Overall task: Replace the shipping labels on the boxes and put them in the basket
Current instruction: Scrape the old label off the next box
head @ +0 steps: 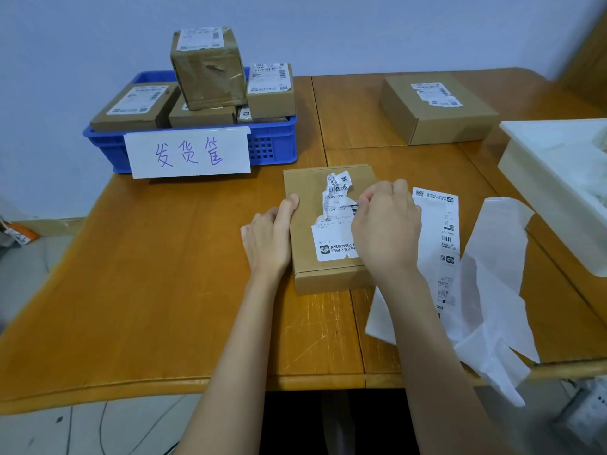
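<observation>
A wooden bench fills the view. At its far left sits a blue basket with a handwritten paper sign on its near wall, and several labelled cardboard boxes are piled in it. A white tray stands at the right edge, and a second box with a torn label lies far right. Crumpled white backing paper lies near right, with a new label sheet on it. The flat cardboard box being worked on lies in the middle near part of the bench, between the hands. The left hand grips its left edge, thumb on top. The right hand rests on its right part, fingers curled, pinching the partly torn old shipping label stuck to the lid.
</observation>
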Available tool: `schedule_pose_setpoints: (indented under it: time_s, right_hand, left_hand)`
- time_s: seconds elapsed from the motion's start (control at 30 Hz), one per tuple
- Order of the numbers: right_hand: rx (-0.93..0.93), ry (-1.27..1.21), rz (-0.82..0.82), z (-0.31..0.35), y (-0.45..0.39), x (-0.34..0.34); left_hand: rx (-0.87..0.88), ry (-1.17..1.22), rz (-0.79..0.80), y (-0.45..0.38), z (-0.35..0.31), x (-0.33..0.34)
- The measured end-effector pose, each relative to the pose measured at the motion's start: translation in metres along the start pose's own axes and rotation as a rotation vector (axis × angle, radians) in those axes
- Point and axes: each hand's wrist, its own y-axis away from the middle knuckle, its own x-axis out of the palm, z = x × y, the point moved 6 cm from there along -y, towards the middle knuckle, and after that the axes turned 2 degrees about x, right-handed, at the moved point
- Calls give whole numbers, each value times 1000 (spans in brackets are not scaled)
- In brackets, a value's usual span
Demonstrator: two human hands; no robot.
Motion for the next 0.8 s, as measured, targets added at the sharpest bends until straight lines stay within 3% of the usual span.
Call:
schedule_pose_setpoints:
  time_s: [0.37, 0.63, 0.8]
  right_hand:
    - [44, -353, -81, -4, 4, -7]
    - [-28, -119, 13, 0, -3, 1]
    - [-161, -209, 38, 4, 3, -2]
  left_hand:
    - [-125, 106, -43, 1, -4, -7]
    - [-117, 104, -63, 3, -3, -6]
    - [-119, 127, -73, 2, -5, -6]
